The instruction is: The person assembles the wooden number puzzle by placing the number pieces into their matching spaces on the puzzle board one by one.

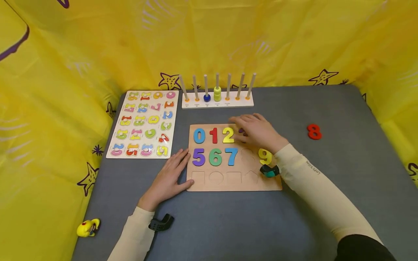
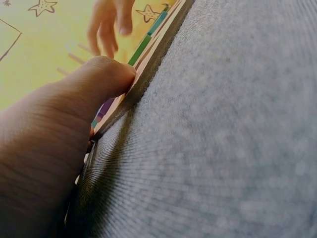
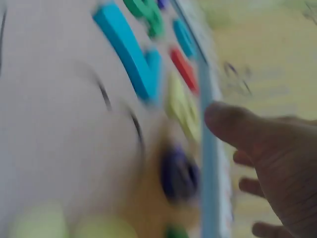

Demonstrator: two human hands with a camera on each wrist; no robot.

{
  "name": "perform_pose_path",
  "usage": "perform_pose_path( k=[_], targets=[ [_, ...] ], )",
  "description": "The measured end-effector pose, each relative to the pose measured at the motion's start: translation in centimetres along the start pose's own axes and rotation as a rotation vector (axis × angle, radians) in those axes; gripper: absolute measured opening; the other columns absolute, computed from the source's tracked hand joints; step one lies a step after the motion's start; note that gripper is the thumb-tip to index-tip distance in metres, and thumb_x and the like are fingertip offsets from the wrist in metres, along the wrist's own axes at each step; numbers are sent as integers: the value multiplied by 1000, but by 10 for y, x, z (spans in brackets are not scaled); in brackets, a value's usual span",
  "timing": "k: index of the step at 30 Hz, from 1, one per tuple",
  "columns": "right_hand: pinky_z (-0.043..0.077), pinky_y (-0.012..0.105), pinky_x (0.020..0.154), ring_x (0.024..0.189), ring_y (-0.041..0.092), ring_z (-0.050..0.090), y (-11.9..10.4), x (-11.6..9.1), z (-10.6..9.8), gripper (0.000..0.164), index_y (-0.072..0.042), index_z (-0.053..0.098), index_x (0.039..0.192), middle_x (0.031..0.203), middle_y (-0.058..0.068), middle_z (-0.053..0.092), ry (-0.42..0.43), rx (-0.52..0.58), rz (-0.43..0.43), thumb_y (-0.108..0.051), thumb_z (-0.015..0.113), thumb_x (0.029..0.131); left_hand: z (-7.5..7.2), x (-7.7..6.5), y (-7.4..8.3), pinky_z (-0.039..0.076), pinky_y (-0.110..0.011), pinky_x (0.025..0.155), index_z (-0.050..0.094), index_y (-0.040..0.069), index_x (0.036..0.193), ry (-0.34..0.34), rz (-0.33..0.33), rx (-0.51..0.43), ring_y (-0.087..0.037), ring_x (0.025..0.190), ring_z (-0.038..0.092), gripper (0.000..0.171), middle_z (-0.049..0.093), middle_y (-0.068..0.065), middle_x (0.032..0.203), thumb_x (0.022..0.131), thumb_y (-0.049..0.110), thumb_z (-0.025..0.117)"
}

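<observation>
A wooden number board (image 1: 212, 187) lies on the table with colored numerals in its upper two rows. My left hand (image 1: 166, 181) rests at its left side, fingers stretched along the edge and thumb (image 2: 111, 77) on the front corner. Over the top row hovers my right hand (image 1: 259, 132), its fingers spread and nothing visible between them. Beneath it sits a purple numeral (image 3: 176, 176), partly covered and blurred. A blue 7 (image 1: 231, 156) and a yellow 9 (image 1: 265, 156) flank a bare 8-shaped recess (image 1: 247, 156). Off to the right lies a red 8 (image 1: 314, 131).
Left of the board is a white number puzzle (image 1: 174, 125) with pegged numerals. Behind stands a white counting rack (image 1: 240, 103) with upright pegs, a blue bead (image 1: 207, 98) and green beads (image 1: 217, 94). A yellow toy figure (image 1: 87, 228) sits at the table's left edge.
</observation>
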State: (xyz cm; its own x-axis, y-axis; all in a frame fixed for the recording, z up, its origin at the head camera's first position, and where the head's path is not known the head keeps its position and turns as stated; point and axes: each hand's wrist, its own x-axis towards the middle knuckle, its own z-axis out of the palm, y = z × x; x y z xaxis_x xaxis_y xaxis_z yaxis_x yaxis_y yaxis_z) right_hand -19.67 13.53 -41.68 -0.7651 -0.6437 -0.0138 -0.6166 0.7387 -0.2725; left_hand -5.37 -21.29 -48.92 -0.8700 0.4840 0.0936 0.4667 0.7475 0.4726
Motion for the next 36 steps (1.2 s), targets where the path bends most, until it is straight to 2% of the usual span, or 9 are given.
perform_pose_path(
  k=[5,9,12,16,19,23,36],
  targets=[
    [25,64,114,139,38,42,54,-42,-25,70,-11,49,150,149,14,50,15,57,50,-29,80,90,0,-1,-2,10,-47,124,30,2,159,3,2,-2,-28,154,12,92,20,-10,167,90,46,72],
    [28,66,112,140,45,36,102,-88,-39,79,-9,38,155,154,22,41,12,169,173,-23,80,90,-1,-1,-1,9,-47,124,29,2,159,-9,-4,-6,-28,154,11,93,19,-10,168,90,46,72],
    [28,69,110,139,50,32,131,-118,-45,86,-8,31,158,155,26,34,-8,253,257,-23,81,89,-2,-2,0,9,-47,124,29,2,159,-11,-10,-6,-28,154,11,93,20,-10,167,89,46,73],
    [27,70,109,139,53,30,160,-145,-41,85,-4,30,157,156,29,31,-57,271,301,-24,79,90,-1,-2,0,10,-48,124,30,2,159,-6,-15,1,-28,154,12,93,20,-10,167,89,45,73],
    [28,71,108,137,53,32,171,-159,-35,81,-2,31,156,155,31,32,-83,269,325,-23,77,92,-1,-2,0,11,-48,123,30,2,159,-3,-12,3,-28,154,12,93,21,-10,167,89,45,73],
    [29,71,106,134,53,35,176,-170,-28,75,-4,34,155,152,32,35,-64,293,345,-22,74,94,0,0,-1,11,-49,123,29,3,159,-5,-6,8,-29,154,12,93,20,-9,167,89,46,72],
    [30,70,105,131,50,40,177,-172,-24,67,-9,38,153,150,29,40,-48,275,371,-24,72,97,0,0,0,10,-47,124,30,3,159,-1,-12,-4,-28,154,12,93,20,-9,168,89,45,74]
  ],
)
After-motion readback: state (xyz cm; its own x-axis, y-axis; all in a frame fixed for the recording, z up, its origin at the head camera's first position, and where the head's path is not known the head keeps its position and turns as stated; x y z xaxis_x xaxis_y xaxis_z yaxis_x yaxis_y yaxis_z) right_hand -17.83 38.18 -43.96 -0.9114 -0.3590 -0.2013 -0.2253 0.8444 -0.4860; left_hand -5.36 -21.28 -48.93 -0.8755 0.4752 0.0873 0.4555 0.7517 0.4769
